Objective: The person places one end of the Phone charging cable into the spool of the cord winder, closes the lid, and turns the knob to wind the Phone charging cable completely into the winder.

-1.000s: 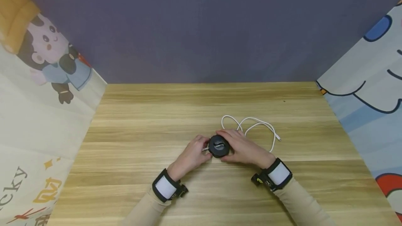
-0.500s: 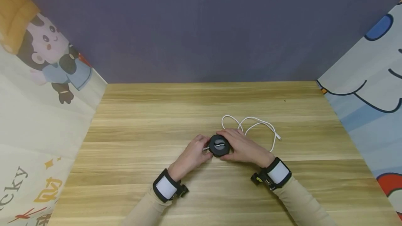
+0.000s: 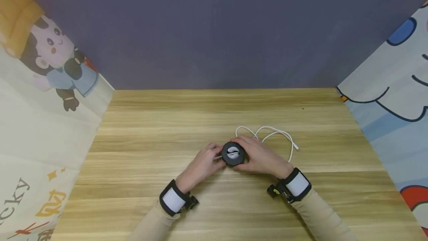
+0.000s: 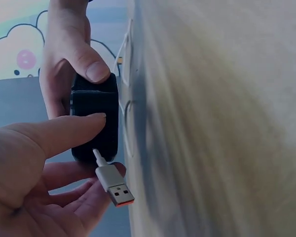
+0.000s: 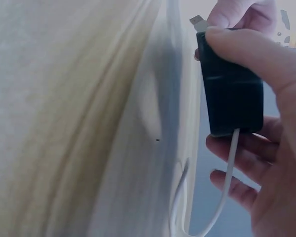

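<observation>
A black round cable winder (image 3: pixel 226 160) is held between both hands near the middle of the table; a white cable curves through the opening at its centre. My left hand (image 3: pixel 202 166) holds the winder's left side, thumb on its edge and other fingers at the far side. Beside those fingers, a white USB plug (image 4: pixel 110 177) sticks out of the winder in the left wrist view. My right hand (image 3: pixel 264 157) grips the right side between thumb and fingers. Out of the end opposite the plug runs the white cable (image 5: pixel 229 173), looping on the table.
The wooden table (image 3: pixel 160 122) meets a dark blue-grey panel (image 3: pixel 214 32) at the back. Printed cloths stand along the left and right sides. Loose loops of cable lie behind the right hand, ending in a small white connector (image 3: pixel 296 147).
The cable winder has tilted a little and moved slightly away from the person, so its centre looks brighter. My left wrist has shifted slightly left. The right hand stays almost in place.
</observation>
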Demonstrator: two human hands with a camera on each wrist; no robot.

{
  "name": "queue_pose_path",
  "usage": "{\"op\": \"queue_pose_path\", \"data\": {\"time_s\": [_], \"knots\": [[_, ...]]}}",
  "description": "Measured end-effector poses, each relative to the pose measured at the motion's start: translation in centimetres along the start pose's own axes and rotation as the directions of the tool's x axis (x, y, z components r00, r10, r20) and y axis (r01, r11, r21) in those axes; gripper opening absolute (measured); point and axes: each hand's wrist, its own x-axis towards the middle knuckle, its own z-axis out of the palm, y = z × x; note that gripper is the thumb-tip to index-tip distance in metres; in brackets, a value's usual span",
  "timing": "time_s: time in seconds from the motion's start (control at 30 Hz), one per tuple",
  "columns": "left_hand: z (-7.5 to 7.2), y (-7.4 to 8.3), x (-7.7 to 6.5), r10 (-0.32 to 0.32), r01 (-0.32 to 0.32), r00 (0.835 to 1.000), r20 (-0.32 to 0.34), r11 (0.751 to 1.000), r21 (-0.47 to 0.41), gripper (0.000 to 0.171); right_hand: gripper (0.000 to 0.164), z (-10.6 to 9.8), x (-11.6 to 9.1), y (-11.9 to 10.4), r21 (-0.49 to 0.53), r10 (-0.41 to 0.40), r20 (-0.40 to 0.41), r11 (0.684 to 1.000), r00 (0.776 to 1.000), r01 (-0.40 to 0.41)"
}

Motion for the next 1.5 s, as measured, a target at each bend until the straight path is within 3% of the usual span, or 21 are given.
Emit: {"op": "queue_pose_path", "data": {"time_s": [0.27,0.47,0.93,1.07,1.33,1.5], "knots": [[-1.4,0.6,0.1,0.093,-0.090,0.993,-0.077,0.995,0.041,0.046,0.086,-1.8,0.2,-0.8,0.039,-0.043,-0.043,0.998,0.998,0.044],[-2.3,1.3,0.2,0.155,-0.146,0.973,-0.172,0.987,0.065,0.046,0.087,-3.4,0.4,-1.6,0.040,-0.059,-0.077,0.997,0.995,0.062],[-4.0,2.6,0.4,0.204,-0.208,0.938,-0.280,0.978,0.018,0.042,0.087,-5.6,0.9,-3.1,-0.013,-0.109,-0.191,0.994,0.975,0.109],[-4.5,2.9,0.6,0.215,-0.221,0.925,-0.313,0.975,0.019,0.039,0.088,-6.4,1.1,-3.4,0.004,-0.117,-0.228,0.993,0.967,0.121],[-5.5,3.6,1.1,0.267,-0.275,0.881,-0.391,0.961,0.037,0.035,0.086,-7.6,1.5,-3.9,0.054,-0.122,-0.273,0.988,0.954,0.142],[-5.9,3.9,1.1,0.259,-0.272,0.875,-0.409,0.962,0.026,0.034,0.088,-8.2,1.5,-4.2,0.073,-0.125,-0.282,0.986,0.951,0.151]]}}
